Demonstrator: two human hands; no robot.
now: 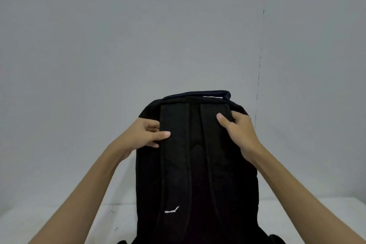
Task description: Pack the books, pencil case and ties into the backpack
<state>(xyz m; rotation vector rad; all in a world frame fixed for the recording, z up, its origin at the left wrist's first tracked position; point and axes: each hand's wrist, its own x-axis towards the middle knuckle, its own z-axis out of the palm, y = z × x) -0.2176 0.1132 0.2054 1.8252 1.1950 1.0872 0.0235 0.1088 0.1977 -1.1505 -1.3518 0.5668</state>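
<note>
A black backpack (pixel 196 164) stands upright in front of me, its back panel and two shoulder straps facing me, a dark blue carry handle (pixel 198 94) at its top. My left hand (pixel 147 134) grips the upper part of the left strap, thumb across its front. My right hand (pixel 236 130) grips the upper right strap and the bag's shoulder. No books, pencil case or ties show; the bag hides whatever lies behind it.
A white table (pixel 59 216) runs under the backpack on both sides. A plain grey wall (pixel 118 35) fills the background, with a thin vertical seam (pixel 259 61) at the right.
</note>
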